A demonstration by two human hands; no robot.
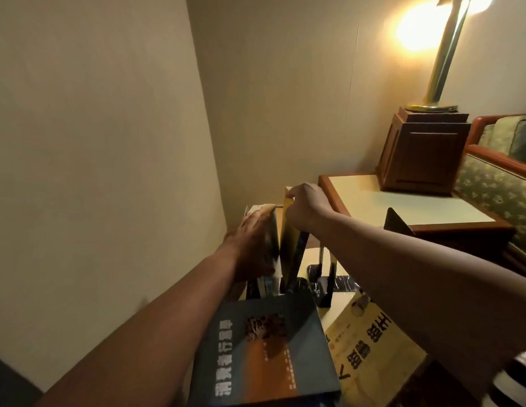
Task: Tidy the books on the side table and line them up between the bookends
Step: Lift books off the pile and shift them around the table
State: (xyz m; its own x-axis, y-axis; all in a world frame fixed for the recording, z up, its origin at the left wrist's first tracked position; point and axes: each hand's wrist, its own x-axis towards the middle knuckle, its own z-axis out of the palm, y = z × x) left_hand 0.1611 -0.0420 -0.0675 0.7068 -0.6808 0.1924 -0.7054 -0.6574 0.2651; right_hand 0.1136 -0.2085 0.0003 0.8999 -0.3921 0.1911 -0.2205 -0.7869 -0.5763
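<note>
Several books stand upright near the wall corner. My left hand (253,248) lies against the side of a thick upright book (272,239), fingers along its cover. My right hand (304,205) pinches the top edge of a thin yellow book (288,248) standing beside it. A blue and orange book (264,351) lies flat in front, and a yellow book with large characters (373,351) lies flat to its right. One black bookend (323,277) stands right of the upright books; another dark bookend (398,223) stands further right.
A cream-topped wooden table (402,201) at the right carries a dark wooden lamp base (423,154) with a brass stem and a lit bulb. A patterned sofa with a wooden frame (499,183) sits at the far right. Walls close in at left and behind.
</note>
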